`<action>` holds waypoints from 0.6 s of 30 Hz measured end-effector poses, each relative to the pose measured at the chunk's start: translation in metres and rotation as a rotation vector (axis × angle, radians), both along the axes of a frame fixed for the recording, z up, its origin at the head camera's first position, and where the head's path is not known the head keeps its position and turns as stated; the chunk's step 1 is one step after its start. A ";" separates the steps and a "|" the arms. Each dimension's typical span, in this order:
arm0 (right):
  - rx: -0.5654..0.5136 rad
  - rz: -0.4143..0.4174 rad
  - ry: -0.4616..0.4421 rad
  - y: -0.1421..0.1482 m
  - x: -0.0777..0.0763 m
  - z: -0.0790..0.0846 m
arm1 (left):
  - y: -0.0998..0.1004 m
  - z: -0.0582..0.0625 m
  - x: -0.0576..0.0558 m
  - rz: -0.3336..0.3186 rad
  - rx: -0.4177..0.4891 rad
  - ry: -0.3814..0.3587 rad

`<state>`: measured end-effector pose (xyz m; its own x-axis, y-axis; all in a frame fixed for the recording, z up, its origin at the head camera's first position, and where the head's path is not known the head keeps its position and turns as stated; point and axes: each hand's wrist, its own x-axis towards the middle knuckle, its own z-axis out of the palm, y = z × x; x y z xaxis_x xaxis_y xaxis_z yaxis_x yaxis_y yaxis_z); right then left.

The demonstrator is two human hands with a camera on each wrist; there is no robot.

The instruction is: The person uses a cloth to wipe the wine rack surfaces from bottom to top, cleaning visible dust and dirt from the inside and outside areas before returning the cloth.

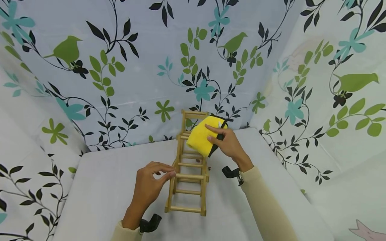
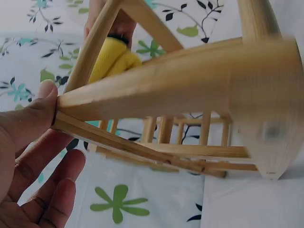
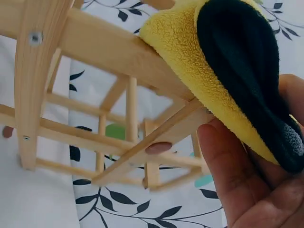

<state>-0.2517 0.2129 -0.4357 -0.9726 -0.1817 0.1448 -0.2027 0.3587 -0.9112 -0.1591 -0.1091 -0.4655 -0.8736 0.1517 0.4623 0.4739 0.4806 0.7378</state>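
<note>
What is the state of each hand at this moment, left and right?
Left hand: closed, pinching the wooden frame at one side.
Right hand: closed, holding the yellow-and-black cloth.

Booth-like setting, wider room type unclear; bird-and-leaf printed hangings (image 1: 144, 80) round three sides of white tabletop (image 1: 114, 177)

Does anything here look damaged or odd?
In the right-wrist view, a reddish-brown oval stands out darker against the pale wooden rack; mark or fitting, I can't tell. Nothing looks spilled or broken.
</note>
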 end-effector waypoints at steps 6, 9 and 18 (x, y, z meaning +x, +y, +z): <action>0.038 0.035 -0.007 0.003 0.011 0.006 | -0.023 -0.002 -0.023 0.136 -0.015 0.071; 0.014 0.056 -0.008 0.007 0.012 0.008 | -0.031 0.000 -0.030 0.238 -0.041 0.099; -0.178 -0.212 0.137 0.036 -0.020 0.001 | -0.007 0.000 0.011 0.225 -0.076 0.141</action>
<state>-0.2719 0.2493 -0.4348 -0.9552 0.0636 0.2889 -0.2659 0.2434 -0.9328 -0.1479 -0.1165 -0.4653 -0.8171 -0.0006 0.5765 0.4442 0.6368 0.6302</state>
